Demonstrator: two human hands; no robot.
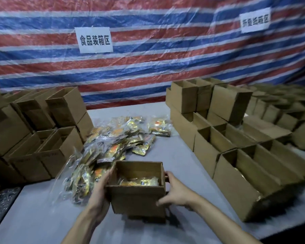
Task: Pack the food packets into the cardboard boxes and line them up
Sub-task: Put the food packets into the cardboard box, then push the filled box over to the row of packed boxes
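An open cardboard box is held between my two hands above the grey table, with yellow food packets lying inside it. My left hand presses flat against its left wall. My right hand grips its right wall, thumb near the front corner. A loose heap of yellow and orange food packets in clear wrap lies just left and behind the box. A row of open boxes stands lined up on the right.
Stacks of empty open boxes fill the left side, and more boxes are stacked at the back right. A striped tarp with paper signs hangs behind. A lone packet bundle lies near the back. The table's front-left edge meets speckled floor.
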